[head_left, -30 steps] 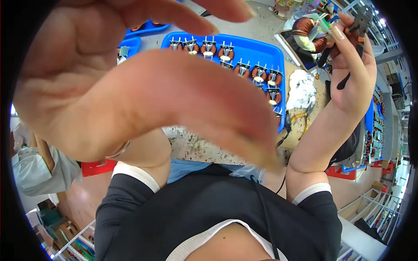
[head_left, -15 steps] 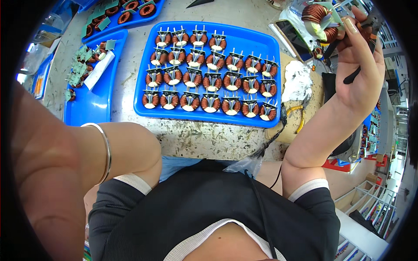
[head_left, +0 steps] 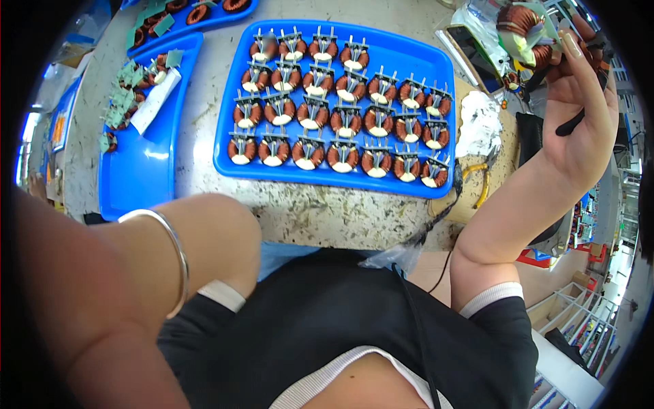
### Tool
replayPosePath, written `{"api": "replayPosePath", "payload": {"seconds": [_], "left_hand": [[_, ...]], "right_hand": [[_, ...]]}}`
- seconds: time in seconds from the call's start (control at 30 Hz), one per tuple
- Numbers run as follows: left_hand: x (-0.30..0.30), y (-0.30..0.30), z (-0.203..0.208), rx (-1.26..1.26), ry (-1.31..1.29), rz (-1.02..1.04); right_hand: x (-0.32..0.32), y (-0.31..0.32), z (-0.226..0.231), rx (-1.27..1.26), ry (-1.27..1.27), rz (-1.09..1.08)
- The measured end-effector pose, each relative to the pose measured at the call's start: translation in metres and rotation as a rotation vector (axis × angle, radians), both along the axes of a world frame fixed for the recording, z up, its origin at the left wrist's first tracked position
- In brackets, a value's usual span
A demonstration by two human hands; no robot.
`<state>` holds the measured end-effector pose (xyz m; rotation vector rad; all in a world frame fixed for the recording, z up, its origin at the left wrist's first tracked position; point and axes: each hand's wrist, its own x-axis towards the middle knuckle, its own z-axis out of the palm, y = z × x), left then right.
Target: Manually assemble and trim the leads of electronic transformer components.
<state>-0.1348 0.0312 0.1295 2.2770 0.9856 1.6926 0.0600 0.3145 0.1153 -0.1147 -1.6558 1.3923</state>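
My right hand [head_left: 575, 136] is raised at the upper right, its fingers closed around a copper-wound ring coil [head_left: 519, 22] with a pale green board on it. A black-handled tool [head_left: 571, 124] lies across the palm; its kind is hard to make out. Along the left edge looms my left hand [head_left: 75, 279], very large and blurred, its fingers out of sight, with a silver bangle on the wrist. Between the arms sits a blue tray [head_left: 228, 160] holding rows of upright coils with dark boards and metal pins.
Another blue tray [head_left: 136, 187] at the left holds green-boarded coils and a white strip [head_left: 153, 102]. A third tray [head_left: 248, 8] of coils stands at the far left. Crumpled foil [head_left: 477, 123], yellow-handled pliers [head_left: 485, 187] and a phone-like dark slab [head_left: 473, 58] lie right of the middle tray.
The whole view has shifted a little, so trays and right arm appear farther right. My left hand and bangle have tilted and moved slightly downward. The coil remains in my right hand.
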Motion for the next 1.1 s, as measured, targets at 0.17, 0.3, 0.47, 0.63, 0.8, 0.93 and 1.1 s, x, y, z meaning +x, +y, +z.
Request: {"api": "replayPosePath", "payload": {"seconds": [0.17,0.3,0.47,0.63,0.8,0.93,1.1], "left_hand": [[0.011,0.002,-0.014,-0.016,0.001,0.103],[0.020,0.000,-0.025,-0.005,-0.010,0.133],[0.024,0.001,-0.034,0.014,-0.020,0.154],[0.020,0.008,-0.037,0.026,-0.024,0.170],[0.015,0.011,-0.037,0.035,-0.031,0.188],[0.018,0.014,-0.039,0.045,-0.036,0.164],[0.019,0.008,-0.041,0.041,-0.030,0.191]], "right_hand": [[0.002,-0.013,-0.003,-0.024,-0.036,0.076],[0.004,-0.028,0.002,-0.010,-0.091,-0.083],[0.005,-0.032,0.003,0.020,-0.111,-0.136],[0.000,-0.032,0.006,0.017,-0.108,-0.169],[-0.009,-0.031,0.005,-0.019,-0.078,-0.101],[-0.006,-0.037,0.006,-0.007,-0.088,-0.204],[-0.011,-0.044,0.004,-0.048,-0.084,-0.240]]}}
